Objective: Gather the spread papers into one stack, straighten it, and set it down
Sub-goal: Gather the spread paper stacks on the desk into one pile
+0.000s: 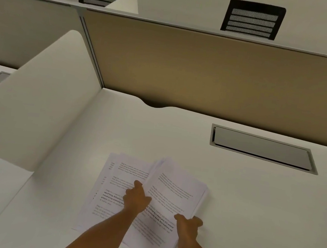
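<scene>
Near the front edge of the smooth white worktop [242, 194] lie two overlapping groups of thin printed papers [124, 174], their sheet count too fine to tell. Two bare hands work them: the left hand [136, 198] presses curled fingers on the middle, the right hand [188, 223] pinches the right group's near corner. Farther right sits one rectangular grey metal cable hatch [261, 148], and two black mesh chairs [252, 19] stand beyond the tan partition [205, 67].
</scene>
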{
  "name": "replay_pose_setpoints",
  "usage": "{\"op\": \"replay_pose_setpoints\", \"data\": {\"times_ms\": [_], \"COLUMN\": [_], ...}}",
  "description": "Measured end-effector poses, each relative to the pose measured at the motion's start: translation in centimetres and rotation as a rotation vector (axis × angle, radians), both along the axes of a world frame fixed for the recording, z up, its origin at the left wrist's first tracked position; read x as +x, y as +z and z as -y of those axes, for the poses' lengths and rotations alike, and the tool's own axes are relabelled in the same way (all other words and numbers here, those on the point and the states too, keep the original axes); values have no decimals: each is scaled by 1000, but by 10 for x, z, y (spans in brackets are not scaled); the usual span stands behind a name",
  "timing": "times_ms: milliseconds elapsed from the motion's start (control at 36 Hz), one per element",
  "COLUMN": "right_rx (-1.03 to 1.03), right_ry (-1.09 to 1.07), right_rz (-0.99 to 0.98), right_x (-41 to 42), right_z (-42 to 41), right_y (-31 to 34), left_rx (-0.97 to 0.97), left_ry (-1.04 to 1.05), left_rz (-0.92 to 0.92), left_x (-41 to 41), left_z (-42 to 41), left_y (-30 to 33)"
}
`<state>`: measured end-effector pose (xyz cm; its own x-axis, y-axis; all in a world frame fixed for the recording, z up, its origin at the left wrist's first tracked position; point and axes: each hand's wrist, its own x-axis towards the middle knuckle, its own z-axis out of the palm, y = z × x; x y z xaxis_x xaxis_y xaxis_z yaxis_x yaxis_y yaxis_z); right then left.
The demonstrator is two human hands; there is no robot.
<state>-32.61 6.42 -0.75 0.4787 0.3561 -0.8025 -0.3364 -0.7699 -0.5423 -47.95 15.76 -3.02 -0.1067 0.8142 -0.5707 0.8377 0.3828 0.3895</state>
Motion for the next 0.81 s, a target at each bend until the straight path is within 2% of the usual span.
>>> {"op": "replay_pose_setpoints", "data": {"times_ms": [194, 306, 444, 639, 806], "right_rx": [22, 85, 169, 275, 248], "right_ry": [18, 54, 108, 233, 344], "right_rz": [-57, -88, -114, -171, -184], "right_x": [11, 9, -2, -29, -60], "right_z": [10, 13, 9, -8, -29], "right_y": [-3, 2, 12, 23, 22], "left_rx": [6, 58, 135, 209, 207], "left_ry": [24, 8, 85, 209, 266], "left_rz": [219, 241, 307, 317, 270], "left_x": [-8, -15, -31, -71, -109], "left_z": [5, 11, 18, 25, 23], "left_y": [2, 8, 20, 30, 31]}}
